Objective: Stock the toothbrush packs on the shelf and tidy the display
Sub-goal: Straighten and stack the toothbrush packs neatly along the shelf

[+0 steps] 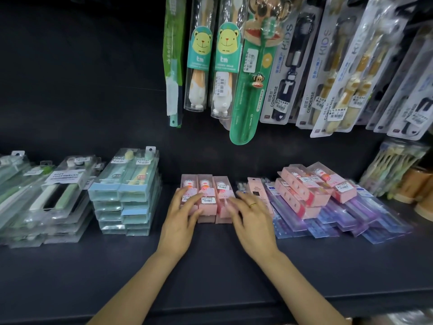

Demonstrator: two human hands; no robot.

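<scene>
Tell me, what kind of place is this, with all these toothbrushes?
Most likely a shop, at its toothbrush shelf. Kids' toothbrush packs hang in rows with price stickers, pink packs and blue packs lie stacked on the dark shelf, and two hands are straightening the pink ones.

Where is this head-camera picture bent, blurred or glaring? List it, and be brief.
Head view: wide-angle bending splays the hanging white kids' toothbrush cards outward at the right; the fingertips of the left hand and right hand on the pink boxed toothbrush packs are motion-smeared; soft glare washes the clear plastic soft-toothbrush packs; the dark shelf back panel is dim.
</scene>
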